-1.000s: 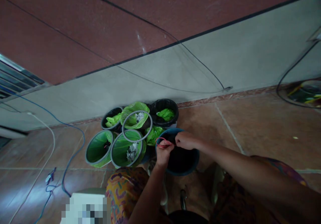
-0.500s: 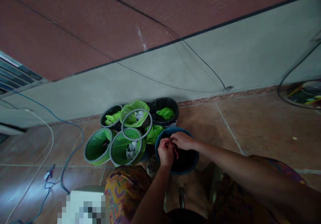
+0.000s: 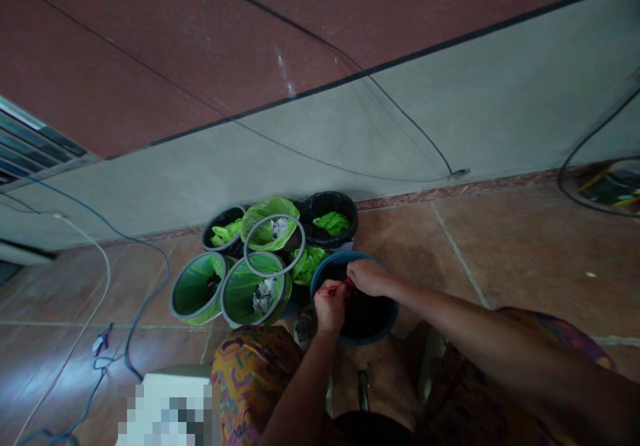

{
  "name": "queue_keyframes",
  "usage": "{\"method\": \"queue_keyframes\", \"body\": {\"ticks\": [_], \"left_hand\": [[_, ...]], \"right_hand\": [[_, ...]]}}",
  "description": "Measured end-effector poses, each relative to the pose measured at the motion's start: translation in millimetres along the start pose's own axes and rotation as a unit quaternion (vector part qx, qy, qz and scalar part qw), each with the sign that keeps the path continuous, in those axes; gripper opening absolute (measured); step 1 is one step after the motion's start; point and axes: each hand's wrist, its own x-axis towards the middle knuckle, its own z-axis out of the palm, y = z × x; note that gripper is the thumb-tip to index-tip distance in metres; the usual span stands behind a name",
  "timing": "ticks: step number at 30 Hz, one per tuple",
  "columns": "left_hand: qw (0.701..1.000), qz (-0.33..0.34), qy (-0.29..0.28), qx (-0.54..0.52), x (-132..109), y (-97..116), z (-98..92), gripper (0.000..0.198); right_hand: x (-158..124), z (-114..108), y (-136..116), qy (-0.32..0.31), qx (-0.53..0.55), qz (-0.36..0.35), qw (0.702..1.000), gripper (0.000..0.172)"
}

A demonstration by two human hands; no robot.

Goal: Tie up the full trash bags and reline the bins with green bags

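Observation:
Over a blue bucket (image 3: 389, 323) with a dark inside, both of my hands are closed on a small red, stringy piece (image 3: 328, 291). My left hand (image 3: 331, 309) grips it near the bucket's left side. My right hand (image 3: 369, 278) pinches it close by, with thin red strands between the two hands. What exactly the red piece is, I cannot make out. Left of the bucket stand a bin with a green liner (image 3: 235, 299) holding grey scraps, and a crumpled green bag (image 3: 309, 264).
More bins stand by the wall: a green-lined one (image 3: 187, 294), one with a black liner (image 3: 310, 231), and one with a loose grey ring (image 3: 246, 249) over it. Blue cable (image 3: 163, 279) and pale cable (image 3: 95, 299) cross the tiles at left. Patterned cloth (image 3: 255, 373) covers my knees.
My hands have drawn slightly apart over the bucket, and the red piece that dangled between them is now pulled into thin strands. The view has shifted slightly.

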Motion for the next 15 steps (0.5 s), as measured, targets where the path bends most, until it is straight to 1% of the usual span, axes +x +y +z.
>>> {"method": "queue_keyframes", "body": {"ticks": [3, 6, 8, 9, 10, 12, 13, 15], "left_hand": [[0.998, 0.016, -0.021, 0.061, -3.8, -5.5, -3.4, 0.018], [0.992, 0.038, -0.038, 0.114, -4.9, -12.4, -8.4, 0.02], [0.989, 0.057, -0.026, 0.131, -4.6, -19.0, -12.9, 0.013], [0.988, 0.068, -0.014, 0.139, -4.8, -22.8, -15.5, 0.015], [0.986, 0.078, -0.001, 0.146, -5.4, -26.9, -18.0, 0.026], [0.983, 0.083, 0.009, 0.166, -8.4, -34.8, -22.1, 0.058], [0.981, 0.075, 0.002, 0.176, -10.5, -38.2, -23.0, 0.07], [0.98, 0.047, -0.03, 0.193, -14.6, -42.7, -20.8, 0.086]], "right_hand": [[-4.7, 4.1, -1.3, 0.012, -0.074, 0.013, 0.997, 0.025], [-9.0, 4.5, -3.7, 0.023, -0.084, 0.007, 0.996, 0.026], [-9.3, 0.5, -3.2, 0.028, -0.078, 0.003, 0.997, 0.027], [-8.6, -2.1, -1.7, 0.028, -0.07, 0.008, 0.997, 0.029], [-7.7, -4.5, 0.7, 0.024, -0.061, 0.016, 0.998, 0.031], [-6.0, -6.1, 7.0, 0.004, -0.047, 0.037, 0.998, 0.041], [-5.9, -4.5, 10.2, -0.011, -0.045, 0.045, 0.998, 0.046], [-7.4, 3.9, 14.6, -0.034, -0.044, 0.054, 0.997, 0.054]]}}
